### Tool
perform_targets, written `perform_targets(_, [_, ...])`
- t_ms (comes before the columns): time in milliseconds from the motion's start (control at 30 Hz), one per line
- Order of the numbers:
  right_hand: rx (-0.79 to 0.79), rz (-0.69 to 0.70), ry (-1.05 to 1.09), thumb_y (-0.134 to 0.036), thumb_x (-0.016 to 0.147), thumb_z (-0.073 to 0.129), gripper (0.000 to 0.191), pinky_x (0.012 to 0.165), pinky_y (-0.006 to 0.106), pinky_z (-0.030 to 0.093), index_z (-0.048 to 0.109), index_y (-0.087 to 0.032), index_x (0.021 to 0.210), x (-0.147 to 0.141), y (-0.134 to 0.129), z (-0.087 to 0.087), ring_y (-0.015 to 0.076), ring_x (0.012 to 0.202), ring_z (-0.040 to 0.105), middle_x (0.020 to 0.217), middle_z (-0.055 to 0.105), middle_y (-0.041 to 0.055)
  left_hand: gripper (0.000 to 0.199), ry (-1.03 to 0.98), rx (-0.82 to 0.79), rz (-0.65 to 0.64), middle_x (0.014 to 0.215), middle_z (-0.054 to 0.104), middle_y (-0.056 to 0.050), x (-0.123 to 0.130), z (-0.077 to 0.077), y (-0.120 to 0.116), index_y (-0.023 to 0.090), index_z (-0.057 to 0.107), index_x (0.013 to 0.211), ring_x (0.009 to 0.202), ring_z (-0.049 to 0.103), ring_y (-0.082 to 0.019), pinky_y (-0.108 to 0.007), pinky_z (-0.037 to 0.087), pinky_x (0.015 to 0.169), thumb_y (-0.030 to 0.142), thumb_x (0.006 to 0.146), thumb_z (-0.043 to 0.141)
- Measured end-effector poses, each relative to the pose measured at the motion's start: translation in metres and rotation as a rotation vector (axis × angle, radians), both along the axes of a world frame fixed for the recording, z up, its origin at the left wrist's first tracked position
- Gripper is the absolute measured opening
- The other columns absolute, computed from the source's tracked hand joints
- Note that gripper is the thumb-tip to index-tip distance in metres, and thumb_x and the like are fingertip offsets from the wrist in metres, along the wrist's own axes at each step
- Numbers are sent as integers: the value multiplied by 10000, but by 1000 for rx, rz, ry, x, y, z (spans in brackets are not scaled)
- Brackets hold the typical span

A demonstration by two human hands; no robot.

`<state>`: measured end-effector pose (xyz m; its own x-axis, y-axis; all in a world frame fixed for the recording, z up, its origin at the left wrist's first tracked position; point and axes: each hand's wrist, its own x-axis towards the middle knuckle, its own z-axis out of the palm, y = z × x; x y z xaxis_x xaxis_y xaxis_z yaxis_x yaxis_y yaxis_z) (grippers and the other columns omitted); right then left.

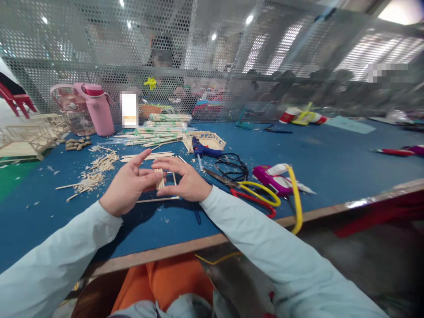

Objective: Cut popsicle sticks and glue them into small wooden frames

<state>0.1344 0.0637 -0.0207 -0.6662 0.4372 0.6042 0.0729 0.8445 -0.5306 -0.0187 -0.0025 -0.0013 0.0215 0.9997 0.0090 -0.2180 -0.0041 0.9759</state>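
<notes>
Perforated mesh screen across the back, blue desk in front. Stick-built model at far left, pink bottle beyond the scrap. Packs of sticks near the screen; yellow-and-red scissors open, right of the hands, with blue glue gun just beyond.

Left hand and right hand meet over a thin stick outline on the desk. Both are closed on the short stick bundle: right thumb and fingers span its ends, left digits press its side. Bundle is up off the desk, sticks side by side.

My read: step in hand is gathering or squaring up the short sticks. Next move calls for light, even pressure from both sides; uneven squeeze could skew the row. Can't tell if they're glued.
</notes>
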Motion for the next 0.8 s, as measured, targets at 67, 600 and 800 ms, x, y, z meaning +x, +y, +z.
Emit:
perform_targets(67, [-44, 13, -2, -350, 588, 754, 646, 991, 391, 327, 509, -220, 1171, 0, -1, 0, 198, 1145, 463, 1190, 551, 83, 868, -3, 28, 51, 610, 654, 37, 1, 2, 0, 176, 276, 1356, 534, 596, -93, -198, 469, 536, 197, 616, 728])
perform_targets(600, [-707, 63, -22, -474, 751, 530, 367, 589, 232, 419, 628, -122, 728, -11, -17, 5, 103, 595, 517, 678, 606, 12, 703, 97, 72, 188, 629, 664, 14, 7, 5, -3, 119, 495, 1220, 539, 561, -97, -234, 455, 574, 320, 594, 744])
perform_targets(800, [-816, 74, 72, -498, 702, 593, 382, 653, 248, 419, 648, -121, 680, -6, -13, 8, 114, 629, 542, 664, 633, 15, 855, 332, 342, 99, 1102, 631, -102, -4, -2, 0, 218, 288, 1360, 1021, 578, -228, -342, 449, 846, 373, 633, 710])
